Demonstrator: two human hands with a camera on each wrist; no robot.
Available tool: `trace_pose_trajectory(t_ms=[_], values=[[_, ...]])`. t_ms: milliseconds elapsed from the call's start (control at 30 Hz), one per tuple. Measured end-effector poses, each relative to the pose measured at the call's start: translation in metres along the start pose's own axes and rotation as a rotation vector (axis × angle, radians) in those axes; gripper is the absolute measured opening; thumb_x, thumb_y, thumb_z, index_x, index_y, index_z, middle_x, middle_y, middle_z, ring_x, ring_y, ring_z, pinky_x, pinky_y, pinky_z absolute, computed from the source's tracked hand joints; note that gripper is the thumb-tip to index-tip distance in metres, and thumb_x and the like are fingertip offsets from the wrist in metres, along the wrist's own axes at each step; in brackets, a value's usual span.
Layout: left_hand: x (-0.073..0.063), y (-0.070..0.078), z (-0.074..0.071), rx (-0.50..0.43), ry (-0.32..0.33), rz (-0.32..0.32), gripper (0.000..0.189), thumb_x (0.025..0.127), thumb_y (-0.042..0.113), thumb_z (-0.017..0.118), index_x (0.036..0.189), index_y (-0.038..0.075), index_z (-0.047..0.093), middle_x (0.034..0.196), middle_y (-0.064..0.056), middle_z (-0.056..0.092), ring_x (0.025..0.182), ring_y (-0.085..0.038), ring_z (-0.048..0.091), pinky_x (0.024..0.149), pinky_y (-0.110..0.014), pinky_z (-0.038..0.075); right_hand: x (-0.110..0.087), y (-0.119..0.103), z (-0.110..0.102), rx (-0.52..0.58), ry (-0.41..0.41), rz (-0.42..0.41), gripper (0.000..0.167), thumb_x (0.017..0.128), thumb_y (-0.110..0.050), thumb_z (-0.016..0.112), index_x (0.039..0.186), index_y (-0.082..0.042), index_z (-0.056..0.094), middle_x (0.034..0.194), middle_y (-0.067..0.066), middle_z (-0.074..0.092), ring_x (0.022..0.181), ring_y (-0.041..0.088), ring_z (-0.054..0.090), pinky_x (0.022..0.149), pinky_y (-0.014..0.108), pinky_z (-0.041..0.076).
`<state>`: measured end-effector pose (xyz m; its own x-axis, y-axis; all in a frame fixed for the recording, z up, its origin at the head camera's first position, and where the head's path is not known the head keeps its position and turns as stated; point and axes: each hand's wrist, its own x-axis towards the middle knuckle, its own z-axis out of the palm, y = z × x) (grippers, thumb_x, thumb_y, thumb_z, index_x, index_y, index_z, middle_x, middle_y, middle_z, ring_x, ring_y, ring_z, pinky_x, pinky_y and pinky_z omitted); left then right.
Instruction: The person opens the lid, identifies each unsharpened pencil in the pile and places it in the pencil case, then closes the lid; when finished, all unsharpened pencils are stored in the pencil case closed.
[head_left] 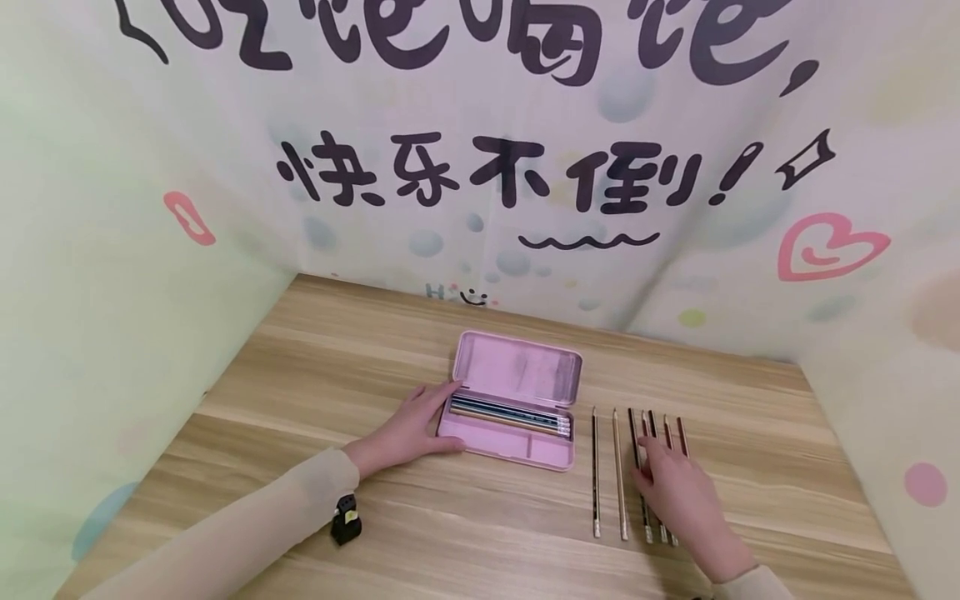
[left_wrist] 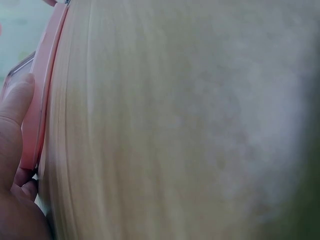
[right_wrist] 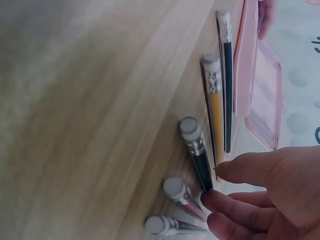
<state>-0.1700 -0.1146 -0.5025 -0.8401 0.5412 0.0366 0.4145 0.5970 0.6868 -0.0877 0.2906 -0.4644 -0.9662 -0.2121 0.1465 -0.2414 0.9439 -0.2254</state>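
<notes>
An open pink pencil case (head_left: 551,454) lies on the table, with several pencils (head_left: 510,414) in its back compartment. My left hand (head_left: 405,429) holds the case's left end, the thumb at its front corner and the fingers near the hinge. In the left wrist view the thumb (left_wrist: 17,100) rests on the case's pink side (left_wrist: 42,90). My right hand (head_left: 686,496) is low over a row of pencils right of the case. Its thumb and fingertips are apart, beside a black pencil (right_wrist: 201,167); contact is unclear. The hand hides parts of several pencils.
Left of the right hand, a black pencil (head_left: 596,475) and a yellow pencil (head_left: 619,475) lie side by side, eraser ends toward me. The case's lid (head_left: 517,367) leans back. A printed cloth (head_left: 450,233) hangs behind the wooden table (head_left: 450,533).
</notes>
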Motion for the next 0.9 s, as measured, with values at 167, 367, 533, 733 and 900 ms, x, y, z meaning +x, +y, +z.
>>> trace_pose_trajectory(t_ms=[167,367,533,733,900], values=[[-0.001,0.001,-0.001,0.001,-0.002,-0.004,0.097,0.088,0.037,0.085,0.161,0.0,0.032,0.16,-0.027,0.04,0.149,-0.042,0.038,0.128,-0.061,0.011,-0.002,-0.004,0.0,0.006,-0.007,0.002,0.044,0.084,-0.006,0.083,0.121,0.011,0.064,0.069,-0.005,0.058,0.055,0.007,0.047,0.045,0.024,0.042],[-0.001,0.001,-0.002,0.002,-0.007,-0.004,0.097,0.088,0.036,0.085,0.161,0.0,0.032,0.16,-0.028,0.04,0.149,-0.042,0.038,0.128,-0.061,0.011,-0.002,-0.007,0.0,-0.004,-0.014,0.012,0.041,0.085,-0.005,0.08,0.119,0.012,0.064,0.066,-0.003,0.053,0.054,0.009,0.045,0.043,0.024,0.04],[-0.001,0.002,-0.002,0.008,-0.007,0.002,0.097,0.089,0.036,0.084,0.161,0.0,0.031,0.161,-0.027,0.038,0.15,-0.042,0.037,0.128,-0.062,0.011,-0.002,-0.01,0.0,-0.014,-0.04,0.026,0.036,0.086,-0.003,0.079,0.115,0.012,0.063,0.066,-0.002,0.053,0.053,0.01,0.044,0.042,0.023,0.039],[-0.001,0.003,-0.002,0.004,-0.011,0.001,0.096,0.089,0.035,0.084,0.161,0.0,0.031,0.162,-0.027,0.038,0.151,-0.042,0.036,0.128,-0.061,0.01,-0.002,-0.013,-0.001,-0.007,-0.072,0.07,0.034,0.088,-0.004,0.077,0.114,0.013,0.063,0.065,-0.001,0.053,0.052,0.01,0.044,0.04,0.024,0.039],[-0.001,0.002,-0.002,0.017,-0.01,0.001,0.096,0.089,0.036,0.084,0.161,0.0,0.032,0.161,-0.027,0.039,0.15,-0.042,0.036,0.129,-0.061,0.01,-0.001,-0.015,-0.001,0.013,-0.104,0.12,0.021,0.089,-0.002,0.072,0.103,0.009,0.062,0.064,-0.001,0.048,0.051,0.012,0.043,0.041,0.025,0.037]])
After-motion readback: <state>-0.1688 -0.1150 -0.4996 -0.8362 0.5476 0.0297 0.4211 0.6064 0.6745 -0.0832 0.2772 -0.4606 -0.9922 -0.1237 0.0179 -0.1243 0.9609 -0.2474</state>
